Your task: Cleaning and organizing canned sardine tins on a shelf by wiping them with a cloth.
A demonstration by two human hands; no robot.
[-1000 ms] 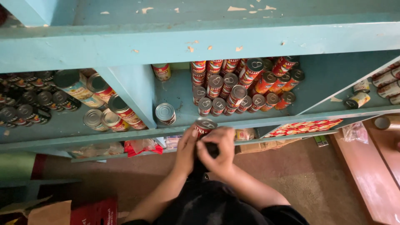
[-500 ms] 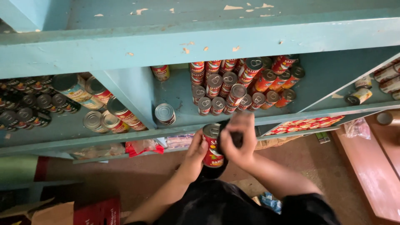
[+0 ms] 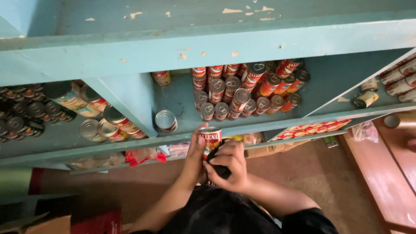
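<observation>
Teal painted wood shelf unit (image 3: 260, 39), chipped along the front edge, fills the upper frame; thick vertical divider (image 3: 125, 102) splits left bay from middle bay. Front lip of the middle shelf runs just above both hands, no gap visible between lip and can top. Middle bay: red-label can stack (image 3: 245, 91) packed toward the right and back, bare shelf floor to its left, only one lone silver-top can (image 3: 166, 120) near the divider. Open room there, straight above the hands. Left bay crowded with mixed tins (image 3: 52, 112), little room. Right bay: few cans (image 3: 392, 80), partly cut off by frame edge. Brown floor (image 3: 312, 173) below, wooden bench edge (image 3: 385, 173) at right, red cardboard box (image 3: 95, 223) lower left.

Both forearms angled up from bottom centre, converging at shelf lip. Left hand (image 3: 195, 151) wrapped around side of red-label can (image 3: 210, 138), fingers closed on it, can upright, top rim level with shelf lip, in front of shelf, not on it. Right hand (image 3: 229, 167) curled tight on a small dark object (image 3: 219, 167) pressed against lower part of can; kind of object not discernible. Hands touching each other.
</observation>
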